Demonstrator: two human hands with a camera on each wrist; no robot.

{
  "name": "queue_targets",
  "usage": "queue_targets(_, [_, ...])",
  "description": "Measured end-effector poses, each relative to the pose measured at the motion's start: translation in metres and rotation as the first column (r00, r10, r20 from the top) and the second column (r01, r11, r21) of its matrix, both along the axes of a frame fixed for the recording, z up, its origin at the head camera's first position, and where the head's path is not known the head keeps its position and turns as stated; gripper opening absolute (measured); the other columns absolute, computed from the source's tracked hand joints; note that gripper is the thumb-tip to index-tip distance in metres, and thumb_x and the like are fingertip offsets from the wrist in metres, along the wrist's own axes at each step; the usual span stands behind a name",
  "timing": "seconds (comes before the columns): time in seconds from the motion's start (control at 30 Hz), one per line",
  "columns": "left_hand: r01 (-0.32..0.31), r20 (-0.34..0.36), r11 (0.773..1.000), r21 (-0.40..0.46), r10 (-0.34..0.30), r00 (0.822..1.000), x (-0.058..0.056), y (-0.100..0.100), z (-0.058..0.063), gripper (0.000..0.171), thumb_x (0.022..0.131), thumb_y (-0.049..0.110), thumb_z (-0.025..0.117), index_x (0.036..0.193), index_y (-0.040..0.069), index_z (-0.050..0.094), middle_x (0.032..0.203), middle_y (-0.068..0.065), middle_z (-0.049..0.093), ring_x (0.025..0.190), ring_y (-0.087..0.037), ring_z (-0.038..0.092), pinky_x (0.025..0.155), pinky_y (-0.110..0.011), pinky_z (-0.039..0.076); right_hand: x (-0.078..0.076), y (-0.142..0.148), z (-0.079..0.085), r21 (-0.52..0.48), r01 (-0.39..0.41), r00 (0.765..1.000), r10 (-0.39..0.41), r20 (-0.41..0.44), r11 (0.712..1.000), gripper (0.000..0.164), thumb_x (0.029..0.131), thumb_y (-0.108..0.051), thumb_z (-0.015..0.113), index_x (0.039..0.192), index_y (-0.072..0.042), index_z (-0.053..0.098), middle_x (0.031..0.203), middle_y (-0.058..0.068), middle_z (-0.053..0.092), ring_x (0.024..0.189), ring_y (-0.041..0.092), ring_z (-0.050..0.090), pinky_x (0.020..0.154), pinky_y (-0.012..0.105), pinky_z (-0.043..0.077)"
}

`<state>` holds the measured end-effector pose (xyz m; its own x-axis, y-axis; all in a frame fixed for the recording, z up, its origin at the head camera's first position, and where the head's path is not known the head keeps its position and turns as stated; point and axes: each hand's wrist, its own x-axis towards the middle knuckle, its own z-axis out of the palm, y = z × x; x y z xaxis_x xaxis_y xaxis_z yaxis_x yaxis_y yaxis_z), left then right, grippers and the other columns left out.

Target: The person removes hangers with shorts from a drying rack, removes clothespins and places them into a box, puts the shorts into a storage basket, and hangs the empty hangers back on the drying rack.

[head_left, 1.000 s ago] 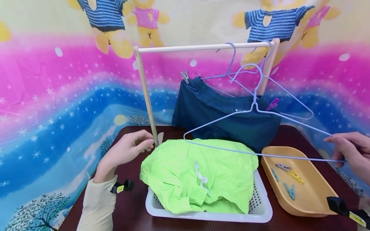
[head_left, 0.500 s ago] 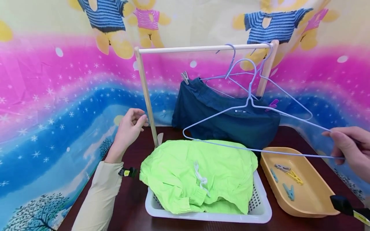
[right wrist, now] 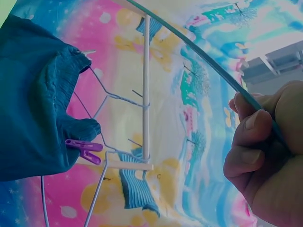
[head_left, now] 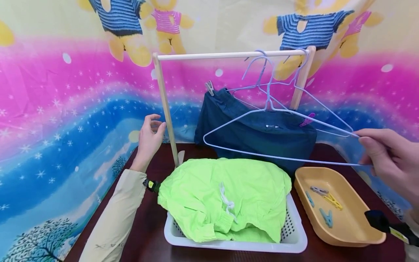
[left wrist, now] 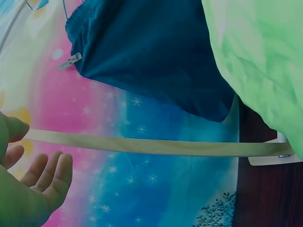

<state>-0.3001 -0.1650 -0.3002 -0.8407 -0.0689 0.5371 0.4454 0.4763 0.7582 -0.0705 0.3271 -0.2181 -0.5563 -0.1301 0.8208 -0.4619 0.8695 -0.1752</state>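
Note:
My right hand (head_left: 389, 156) grips one end of a lilac wire hanger (head_left: 268, 95), its hook up near the rail. In the right wrist view the fingers curl round the wire. My left hand (head_left: 152, 136) stands beside the left post (head_left: 167, 112) of a wooden rack, fingers loosely bent and nothing in them. The left wrist view shows that hand (left wrist: 40, 184) with its fingers spread apart. Dark teal shorts (head_left: 235, 131) hang behind on another hanger, held by a grey clip (head_left: 209, 88) and a purple clip (head_left: 307, 119).
Lime green drawstring shorts (head_left: 255, 189) lie over a white basket (head_left: 235, 246) in front of the rack. At the right, a tan tray (head_left: 356, 222) holds several clothespins, among them a yellow one (head_left: 333, 202). Another hanger hook hangs at the right end of the rail (head_left: 209, 55).
The right hand has moved the hanger left and up, bringing its hook to the rail's height. My left hand has risen and shifted toward the left post.

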Motion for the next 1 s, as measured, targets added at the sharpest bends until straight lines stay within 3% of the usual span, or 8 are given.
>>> queue_targets(0.07, [-0.012,-0.013,1.000,0.015,0.012,1.000,-0.004,0.001,-0.001,0.041,0.099,0.030,0.058,0.135,0.013,0.047,0.122,-0.018,0.060,0.113,-0.033,0.062,0.093,-0.051,0.051,-0.001,-0.004,0.004,0.039,0.024,1.000,-0.023,-0.014,0.999,0.019,0.099,-0.003,0.054,0.110,0.005,0.067,0.070,-0.027,0.045,0.053,-0.013,0.034,0.045,0.009,0.032])
queue_targets(0.17, [-0.024,-0.020,0.999,0.031,0.025,0.999,-0.010,0.003,-0.002,0.043,0.099,0.029,0.059,0.137,0.014,0.047,0.124,-0.018,0.058,0.115,-0.033,0.061,0.096,-0.051,0.050,-0.002,-0.012,0.010,0.096,0.073,0.997,-0.072,-0.016,0.993,0.021,0.098,-0.003,0.056,0.115,0.002,0.066,0.066,-0.010,0.054,0.054,-0.016,0.033,0.045,0.009,0.032])
queue_targets(0.3, [-0.022,-0.003,0.999,0.048,0.022,1.000,-0.017,0.005,-0.004,0.046,0.099,0.030,0.059,0.139,0.014,0.045,0.126,-0.019,0.056,0.117,-0.032,0.059,0.097,-0.051,0.050,-0.005,-0.021,0.018,0.134,0.080,0.997,-0.077,-0.027,0.988,0.023,0.096,-0.002,0.059,0.118,0.002,0.066,0.067,0.011,0.060,0.058,-0.021,0.034,0.049,0.005,0.033])
queue_targets(0.63, [0.008,0.001,0.996,0.089,-0.008,1.000,-0.030,0.014,-0.003,0.045,0.099,0.027,0.059,0.141,0.018,0.044,0.125,-0.016,0.059,0.115,-0.029,0.060,0.094,-0.050,0.051,-0.021,-0.034,0.026,0.090,0.003,0.998,0.003,-0.065,0.996,0.020,0.095,0.002,0.059,0.113,0.005,0.066,0.068,0.010,0.058,0.068,-0.024,0.039,0.066,-0.003,0.034])
queue_targets(1.0, [0.023,-0.004,0.992,0.125,-0.023,1.000,-0.034,0.016,-0.008,0.042,0.100,0.023,0.057,0.141,0.023,0.046,0.126,-0.013,0.060,0.112,-0.028,0.063,0.092,-0.052,0.053,-0.044,-0.051,0.034,0.062,-0.052,0.995,0.057,-0.086,0.997,0.021,0.092,0.004,0.061,0.113,0.004,0.068,0.068,0.009,0.058,0.067,-0.021,0.038,0.061,0.000,0.034])
